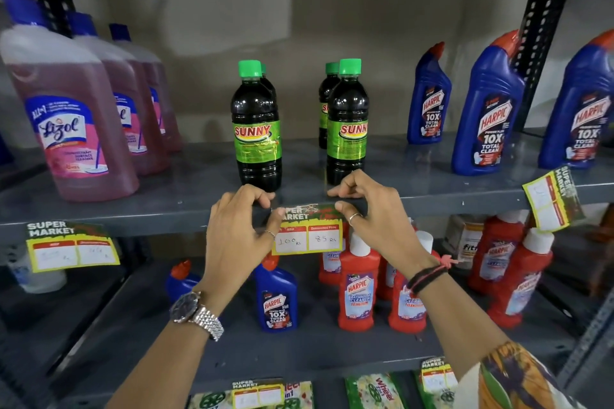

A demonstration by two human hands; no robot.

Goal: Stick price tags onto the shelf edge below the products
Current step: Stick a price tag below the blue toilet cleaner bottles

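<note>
A yellow and green price tag (307, 232) marked 100 and 85 hangs against the grey shelf edge (149, 217), just below the dark Sunny bottles (255, 129) with green caps. My left hand (237, 236) pinches the tag's upper left corner with thumb and fingers. My right hand (375, 212) holds the upper right corner, fingers resting on the shelf top. Both hands press the tag's top strip to the edge.
Pink Lizol bottles (66, 116) stand at left, blue Harpic bottles (488, 109) at right. One tag (71, 247) is stuck under the Lizol, another tag (553, 199) hangs tilted at right. Red and blue Harpic bottles (358, 282) fill the lower shelf.
</note>
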